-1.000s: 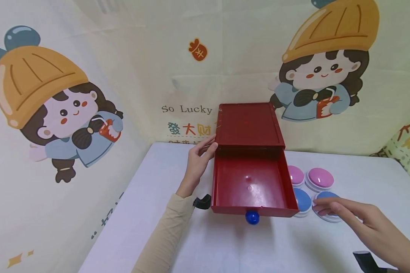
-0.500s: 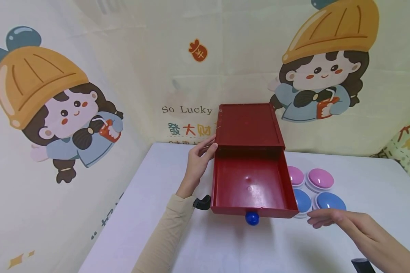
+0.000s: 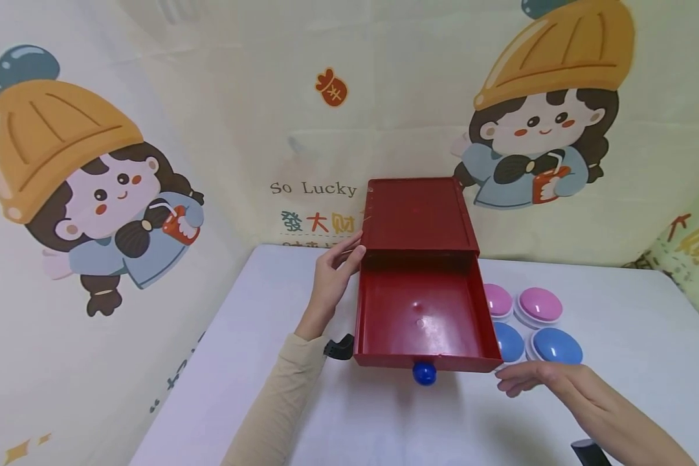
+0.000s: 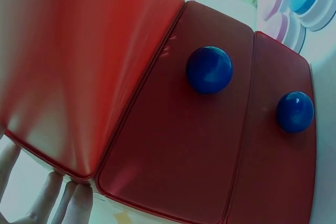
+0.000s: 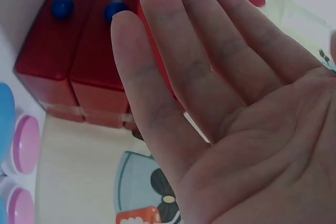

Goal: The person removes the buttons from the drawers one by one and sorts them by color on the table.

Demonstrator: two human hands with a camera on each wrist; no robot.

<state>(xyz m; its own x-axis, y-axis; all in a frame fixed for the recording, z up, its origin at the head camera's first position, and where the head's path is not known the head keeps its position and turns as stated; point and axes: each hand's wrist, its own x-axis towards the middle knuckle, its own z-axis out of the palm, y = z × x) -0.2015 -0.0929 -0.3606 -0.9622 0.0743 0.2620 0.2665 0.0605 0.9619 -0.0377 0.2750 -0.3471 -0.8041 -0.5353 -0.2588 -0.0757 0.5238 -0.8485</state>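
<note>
A dark red drawer cabinet stands on the table with its top drawer pulled out; no object shows inside. A blue knob sticks out of that drawer's front. Two lower drawers, each with a blue knob, are pushed in, as the left wrist view shows. My left hand rests against the cabinet's left side, its fingers fairly straight. Just by the drawer's front right corner is my right hand, fingers extended and holding nothing. In the right wrist view its palm and straight fingers show.
Right of the cabinet sit pink-topped and blue-topped round push-button-like pieces with white bases, some partly hidden by the drawer. A cartoon-printed cloth hangs behind and at the left. The white table extends in front.
My right hand has moved left, from over the right blue-topped piece to the drawer's front right corner. My left hand keeps its place on the cabinet. The head view has shifted slightly.
</note>
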